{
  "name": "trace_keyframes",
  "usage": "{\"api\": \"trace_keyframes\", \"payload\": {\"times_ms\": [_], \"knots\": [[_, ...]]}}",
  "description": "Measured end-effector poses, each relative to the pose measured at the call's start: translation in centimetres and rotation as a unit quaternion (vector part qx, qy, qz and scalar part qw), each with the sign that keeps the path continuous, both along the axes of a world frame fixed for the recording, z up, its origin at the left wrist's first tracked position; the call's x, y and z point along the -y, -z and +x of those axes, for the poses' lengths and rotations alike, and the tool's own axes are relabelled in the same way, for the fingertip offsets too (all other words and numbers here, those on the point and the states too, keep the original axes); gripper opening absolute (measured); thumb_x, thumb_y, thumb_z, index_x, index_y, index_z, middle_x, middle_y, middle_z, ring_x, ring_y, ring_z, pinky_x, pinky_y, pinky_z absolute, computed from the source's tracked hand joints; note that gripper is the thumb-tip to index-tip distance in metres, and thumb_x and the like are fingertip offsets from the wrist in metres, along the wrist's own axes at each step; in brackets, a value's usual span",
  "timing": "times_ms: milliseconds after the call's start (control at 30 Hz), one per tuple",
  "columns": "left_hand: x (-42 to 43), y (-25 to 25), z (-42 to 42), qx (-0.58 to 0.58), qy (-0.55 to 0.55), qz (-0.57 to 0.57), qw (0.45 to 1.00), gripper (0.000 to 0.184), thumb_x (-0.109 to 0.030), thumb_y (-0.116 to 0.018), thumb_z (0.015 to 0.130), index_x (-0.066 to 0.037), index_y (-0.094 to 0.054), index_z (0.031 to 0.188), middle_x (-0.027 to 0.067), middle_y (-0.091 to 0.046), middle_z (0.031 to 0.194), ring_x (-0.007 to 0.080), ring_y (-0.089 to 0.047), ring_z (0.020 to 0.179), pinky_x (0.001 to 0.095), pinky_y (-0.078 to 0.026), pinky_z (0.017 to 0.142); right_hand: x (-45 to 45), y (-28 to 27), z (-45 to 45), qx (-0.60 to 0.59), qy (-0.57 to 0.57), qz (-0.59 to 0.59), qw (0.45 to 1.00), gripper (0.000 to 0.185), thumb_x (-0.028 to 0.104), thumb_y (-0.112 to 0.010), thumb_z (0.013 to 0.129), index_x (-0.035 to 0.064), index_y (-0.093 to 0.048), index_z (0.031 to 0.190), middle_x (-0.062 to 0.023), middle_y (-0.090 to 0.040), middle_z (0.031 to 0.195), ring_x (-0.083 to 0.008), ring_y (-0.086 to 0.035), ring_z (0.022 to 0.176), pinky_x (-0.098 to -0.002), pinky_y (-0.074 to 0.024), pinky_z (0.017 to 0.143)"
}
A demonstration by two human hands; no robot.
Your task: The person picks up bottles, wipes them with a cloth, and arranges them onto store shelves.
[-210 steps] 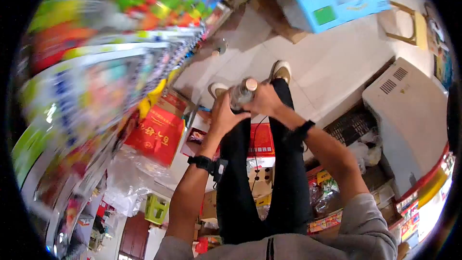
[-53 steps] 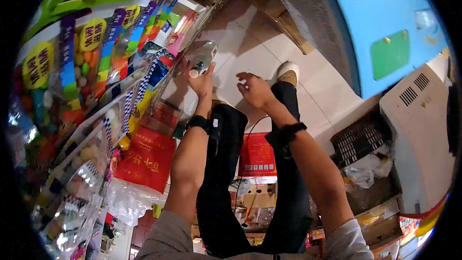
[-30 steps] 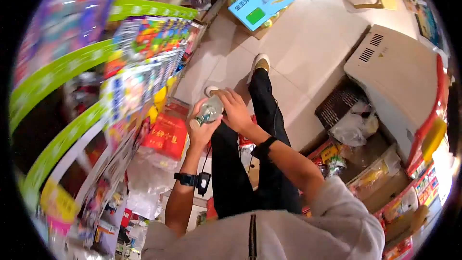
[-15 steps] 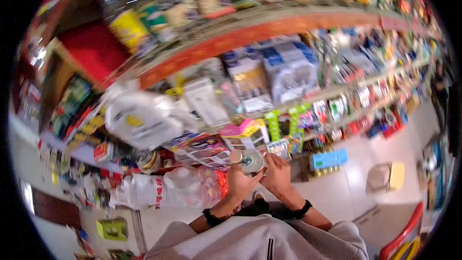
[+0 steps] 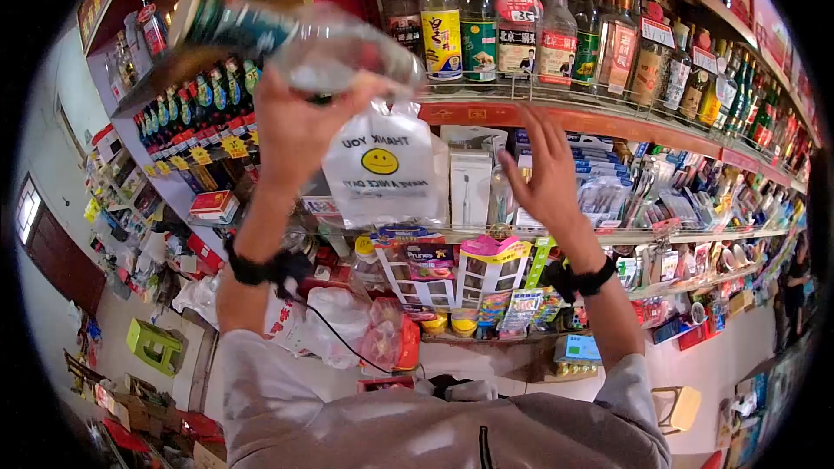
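A clear glass bottle (image 5: pixel 347 50) with a green label or wrap at its left end lies nearly sideways across the upper left, blurred by motion. My left hand (image 5: pixel 304 126) grips it from below, before the upper shelf. Fingers spread and nothing in them, my right hand (image 5: pixel 549 169) is raised just under the red shelf edge (image 5: pixel 634 124), to the right. Behind and above the hands stands a row of liquor bottles, including one with a yellow label (image 5: pixel 441 39) and a green one (image 5: pixel 479 35).
A white smiley plastic bag (image 5: pixel 382 175) hangs between my arms. Toothbrushes and small packets fill the lower shelves (image 5: pixel 625 187). A thin wire rail (image 5: pixel 556 95) runs before the bottles. A green stool (image 5: pixel 156 346) and a yellow stool (image 5: pixel 682 408) stand on the floor.
Both hands have risen from in front of my waist to shelf height. The right hand has come off the bottle and moved right; the left carries it up and left. My view has shifted.
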State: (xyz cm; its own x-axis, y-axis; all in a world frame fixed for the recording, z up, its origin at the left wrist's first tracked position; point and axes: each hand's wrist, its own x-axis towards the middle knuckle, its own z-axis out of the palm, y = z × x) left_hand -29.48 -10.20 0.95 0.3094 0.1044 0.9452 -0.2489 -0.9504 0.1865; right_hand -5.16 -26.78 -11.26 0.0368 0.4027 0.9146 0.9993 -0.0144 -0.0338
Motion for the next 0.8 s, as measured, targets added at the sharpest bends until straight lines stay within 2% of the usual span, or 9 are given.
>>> {"api": "trace_keyframes", "payload": {"times_ms": [33, 67, 133, 267, 333, 500, 600, 700, 800], "knots": [[-1.3, -1.7, 0.5, -0.002, 0.007, 0.059, 0.998, 0.047, -0.011, -0.085, 0.073, -0.002, -0.065, 0.114, 0.0056, -0.073, 0.101, 0.0142, -0.070, 0.091, 0.0310, -0.058, 0.083, -0.9, -0.3, 0.7, -0.010, 0.011, 0.009, 1.000, 0.062, 0.025, -0.068, 0.088, -0.0014, -0.043, 0.139, -0.0226, -0.051, 0.135, -0.0404, -0.047, 0.127, -0.0468, -0.0371, 0.107], [-2.1, -2.9, 0.6, -0.037, -0.073, 0.044, 0.996, 0.049, -0.017, -0.086, 0.073, -0.001, -0.064, 0.114, 0.0096, -0.072, 0.102, 0.0175, -0.069, 0.093, 0.0332, -0.055, 0.084, -1.8, -0.5, 1.4, -0.009, 0.013, 0.010, 1.000, 0.062, 0.025, -0.068, 0.088, -0.0014, -0.043, 0.139, -0.0226, -0.051, 0.135, -0.0404, -0.047, 0.127, -0.0468, -0.0371, 0.107], [-6.1, -4.0, 2.0, 0.014, -0.150, 0.192, 0.970, 0.052, -0.022, -0.087, 0.072, 0.000, -0.064, 0.114, 0.0105, -0.073, 0.099, 0.0196, -0.070, 0.091, 0.0348, -0.055, 0.084, -3.4, -0.9, 2.7, 0.005, 0.047, 0.033, 0.998, 0.060, 0.023, -0.066, 0.089, -0.0019, -0.043, 0.138, -0.0219, -0.050, 0.138, -0.0405, -0.045, 0.128, -0.0468, -0.0363, 0.108], [-10.0, -4.7, 4.7, -0.061, -0.164, 0.147, 0.974, 0.055, -0.024, -0.088, 0.071, 0.001, -0.063, 0.113, 0.0114, -0.073, 0.100, 0.0223, -0.071, 0.092, 0.0356, -0.054, 0.084, -5.4, -0.8, 4.6, 0.011, 0.104, 0.018, 0.994, 0.062, 0.019, -0.064, 0.089, -0.0028, -0.039, 0.141, -0.0223, -0.044, 0.143, -0.0401, -0.038, 0.135, -0.0475, -0.0330, 0.113], [-11.6, -4.6, 6.0, -0.057, -0.095, 0.147, 0.983, 0.068, -0.037, -0.086, 0.069, 0.002, -0.058, 0.118, 0.0180, -0.072, 0.094, 0.0306, -0.071, 0.087, 0.0396, -0.055, 0.076, -6.1, -0.5, 4.7, 0.001, 0.114, 0.011, 0.993, 0.063, 0.018, -0.064, 0.088, -0.0031, -0.039, 0.142, -0.0228, -0.042, 0.145, -0.0403, -0.035, 0.138, -0.0478, -0.0312, 0.114], [-13.0, -3.7, 8.5, -0.108, -0.095, 0.122, 0.982, 0.071, -0.038, -0.084, 0.069, -0.001, -0.055, 0.122, 0.0205, -0.071, 0.100, 0.0345, -0.070, 0.095, 0.0404, -0.054, 0.083, -6.6, -0.2, 4.2, 0.015, 0.131, 0.020, 0.991, 0.065, 0.019, -0.063, 0.088, -0.0030, -0.037, 0.143, -0.0225, -0.040, 0.147, -0.0408, -0.033, 0.139, -0.0488, -0.0266, 0.117], [-13.7, -3.7, 10.1, -0.122, -0.080, 0.079, 0.986, 0.067, -0.037, -0.083, 0.070, -0.002, -0.056, 0.120, 0.0195, -0.071, 0.102, 0.0339, -0.070, 0.097, 0.0401, -0.054, 0.085, -6.4, 0.3, 4.1, 0.006, 0.127, 0.009, 0.992, 0.068, 0.020, -0.063, 0.089, -0.0026, -0.033, 0.145, -0.0220, -0.036, 0.151, -0.0388, -0.031, 0.141, -0.0495, -0.0223, 0.119], [-14.9, -3.8, 11.6, -0.115, -0.055, 0.060, 0.990, 0.064, -0.034, -0.086, 0.067, -0.003, -0.059, 0.116, 0.0165, -0.072, 0.102, 0.0296, -0.071, 0.095, 0.0388, -0.054, 0.085, -6.4, 0.8, 4.4, 0.012, 0.148, -0.021, 0.989, 0.069, 0.021, -0.060, 0.091, -0.0015, -0.028, 0.148, -0.0201, -0.029, 0.155, -0.0363, -0.028, 0.143, -0.0502, -0.0193, 0.119], [-16.2, -3.4, 12.7, -0.166, -0.060, 0.022, 0.984, 0.061, -0.032, -0.089, 0.064, -0.002, -0.063, 0.111, 0.0149, -0.072, 0.101, 0.0267, -0.071, 0.093, 0.0377, -0.055, 0.083, -6.4, 0.9, 4.6, 0.009, 0.154, -0.027, 0.988, 0.070, 0.022, -0.060, 0.092, -0.0011, -0.028, 0.149, -0.0196, -0.029, 0.155, -0.0367, -0.028, 0.143, -0.0502, -0.0184, 0.120]]}}
